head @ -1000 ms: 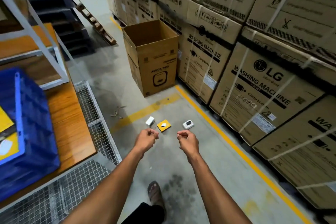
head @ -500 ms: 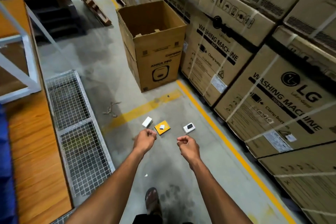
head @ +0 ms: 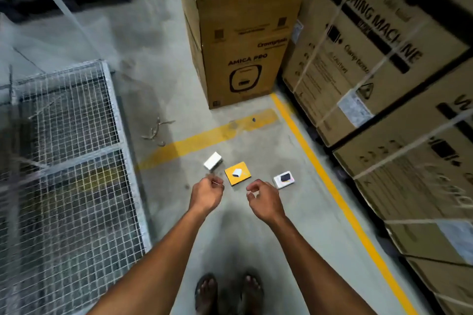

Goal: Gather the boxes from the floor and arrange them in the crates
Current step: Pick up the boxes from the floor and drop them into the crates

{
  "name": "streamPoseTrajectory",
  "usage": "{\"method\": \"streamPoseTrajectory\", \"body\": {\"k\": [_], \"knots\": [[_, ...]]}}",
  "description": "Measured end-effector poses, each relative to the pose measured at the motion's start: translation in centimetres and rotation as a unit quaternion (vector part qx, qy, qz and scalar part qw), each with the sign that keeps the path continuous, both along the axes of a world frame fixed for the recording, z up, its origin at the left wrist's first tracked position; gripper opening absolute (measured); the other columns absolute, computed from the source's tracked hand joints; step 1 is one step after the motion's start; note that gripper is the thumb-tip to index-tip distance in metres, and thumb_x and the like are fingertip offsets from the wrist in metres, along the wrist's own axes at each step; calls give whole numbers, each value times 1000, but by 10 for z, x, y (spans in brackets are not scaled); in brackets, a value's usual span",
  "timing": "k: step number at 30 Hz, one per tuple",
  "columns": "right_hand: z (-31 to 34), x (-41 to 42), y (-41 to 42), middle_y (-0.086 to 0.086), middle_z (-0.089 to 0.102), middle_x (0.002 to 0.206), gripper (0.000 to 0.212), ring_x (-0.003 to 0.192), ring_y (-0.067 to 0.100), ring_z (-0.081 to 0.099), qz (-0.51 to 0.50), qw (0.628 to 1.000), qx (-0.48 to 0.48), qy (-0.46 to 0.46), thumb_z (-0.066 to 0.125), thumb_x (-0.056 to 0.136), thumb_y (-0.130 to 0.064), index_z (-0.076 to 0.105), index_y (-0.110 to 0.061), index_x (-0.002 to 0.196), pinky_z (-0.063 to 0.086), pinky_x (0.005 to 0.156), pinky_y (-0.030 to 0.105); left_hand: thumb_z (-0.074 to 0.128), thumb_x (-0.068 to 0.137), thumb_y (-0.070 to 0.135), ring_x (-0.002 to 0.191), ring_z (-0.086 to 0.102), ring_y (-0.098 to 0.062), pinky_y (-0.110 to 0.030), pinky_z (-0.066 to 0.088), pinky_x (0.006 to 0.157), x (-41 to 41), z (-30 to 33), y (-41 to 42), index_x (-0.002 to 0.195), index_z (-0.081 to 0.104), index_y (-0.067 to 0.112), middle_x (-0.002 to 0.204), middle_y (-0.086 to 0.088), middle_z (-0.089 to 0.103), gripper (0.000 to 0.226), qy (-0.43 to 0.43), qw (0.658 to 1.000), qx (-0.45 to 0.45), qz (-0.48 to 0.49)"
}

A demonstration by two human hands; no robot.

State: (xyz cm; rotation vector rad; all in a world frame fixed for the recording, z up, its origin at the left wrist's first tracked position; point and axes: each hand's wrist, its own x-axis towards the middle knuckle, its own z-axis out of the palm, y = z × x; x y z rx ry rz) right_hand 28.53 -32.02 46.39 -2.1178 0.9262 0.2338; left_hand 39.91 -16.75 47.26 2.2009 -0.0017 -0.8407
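Yellow box (head: 237, 173) lies on the floor (head: 179, 100) just beyond my loosely curled, empty hands, left hand (head: 206, 193) and right hand (head: 265, 201), so gathering begins: next I reach down.

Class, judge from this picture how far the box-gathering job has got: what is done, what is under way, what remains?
Done: nothing visible; no crate is in view. Under way: the left hand and right hand reach toward the floor, fingers loosely curled, holding nothing. Left: all three small boxes lie on the concrete, the white box, the yellow box and the white box with a dark picture. Each must be picked up and placed in crates.
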Motion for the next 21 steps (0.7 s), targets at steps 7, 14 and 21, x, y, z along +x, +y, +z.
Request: {"method": "streamPoseTrajectory", "body": {"k": [7, 14, 21], "knots": [[-172, 51, -46, -3, 62, 114, 13, 101, 20, 66, 51, 999, -19, -6, 68, 91, -27, 68, -33, 103, 53, 88, 33, 60, 95, 22, 80, 65, -20, -25, 46, 68, 45, -182, -25, 108, 67, 25, 93, -1, 71, 15, -56, 998, 23, -2], [-356, 103, -65, -3, 58, 120, 19, 108, 20, 64, 92, 995, -30, -13, 70, 90, -32, 67, -31, 109, 54, 90, 37, 63, 93, 22, 89, 68, -27, -31, 54, 77, 90, -366, -37, 115, 66, 22, 100, -3, 73, 22, -91, 994, 52, -15], [-502, 139, -89, -3, 48, 136, 53, 129, 27, 46, 251, 960, -107, 68, 73, 83, -35, 51, -31, 131, 53, 94, 43, 71, 87, 22, 115, 62, -36, -40, 53, 93, 140, -506, -53, 135, 61, 12, 129, -16, 62, 50, -135, 985, 93, -62]]}}
